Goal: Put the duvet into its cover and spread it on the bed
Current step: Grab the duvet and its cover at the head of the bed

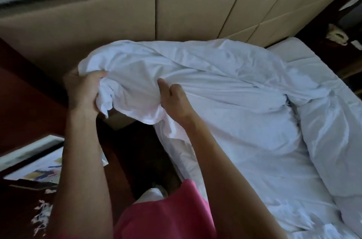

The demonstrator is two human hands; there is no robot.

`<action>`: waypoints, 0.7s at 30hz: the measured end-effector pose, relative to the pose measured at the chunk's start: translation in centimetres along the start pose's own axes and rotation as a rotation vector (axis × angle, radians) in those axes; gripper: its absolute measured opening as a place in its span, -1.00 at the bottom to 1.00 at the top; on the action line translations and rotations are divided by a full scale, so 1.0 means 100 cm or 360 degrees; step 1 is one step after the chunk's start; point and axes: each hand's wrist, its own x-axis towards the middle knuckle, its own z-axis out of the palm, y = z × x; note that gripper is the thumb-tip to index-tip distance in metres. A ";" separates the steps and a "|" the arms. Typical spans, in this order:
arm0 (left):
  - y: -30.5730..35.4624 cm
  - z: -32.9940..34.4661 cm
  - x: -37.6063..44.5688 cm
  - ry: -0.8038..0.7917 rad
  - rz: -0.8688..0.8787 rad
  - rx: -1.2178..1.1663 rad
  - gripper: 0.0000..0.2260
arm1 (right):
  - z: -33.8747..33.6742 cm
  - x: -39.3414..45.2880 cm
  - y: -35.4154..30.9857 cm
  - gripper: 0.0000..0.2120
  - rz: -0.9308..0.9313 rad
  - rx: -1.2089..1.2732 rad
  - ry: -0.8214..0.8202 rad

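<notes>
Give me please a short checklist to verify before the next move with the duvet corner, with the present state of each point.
1. Left hand has a firm grip on the bunched white duvet cover corner: ok.
2. Right hand pinches the fabric: ok.
3. Duvet corner sits inside the cover corner: cannot tell.
4. Bedding is spread flat on the bed: not ok, heaped and creased.
5. Fabric edge hangs off the bed side: not ok.

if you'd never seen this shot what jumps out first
The big white duvet, bunched and rumpled across the bed, fills the middle and right. At its near-left corner the left hand grips a wad of the fabric while the right hand pinches it beside. Behind runs a tan padded headboard.
</notes>
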 end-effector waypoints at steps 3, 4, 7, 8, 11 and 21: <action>-0.004 0.000 0.011 0.0094 0.0167 0.0221 -0.86 | 0.016 0.009 0.010 -0.41 0.0119 -0.0044 -0.0170; -0.007 0.000 0.015 0.0092 0.0193 0.0297 -0.85 | 0.019 0.013 0.016 -0.41 0.0154 -0.0015 -0.0184; -0.023 0.007 0.022 0.0005 0.0227 0.0510 -0.92 | 0.020 0.025 0.036 -0.45 0.0215 -0.0128 -0.0182; -0.026 0.011 0.023 -0.0028 0.0214 0.0541 -0.92 | 0.017 0.027 0.043 -0.45 0.0237 -0.0204 -0.0223; -0.031 0.024 0.021 -0.0102 0.0232 0.0635 -0.91 | -0.006 0.033 0.065 -0.42 0.0387 -0.0296 -0.0113; -0.010 0.029 0.014 -0.0250 0.0486 0.1532 -0.75 | -0.122 0.113 0.119 -0.25 0.1058 0.1604 0.0343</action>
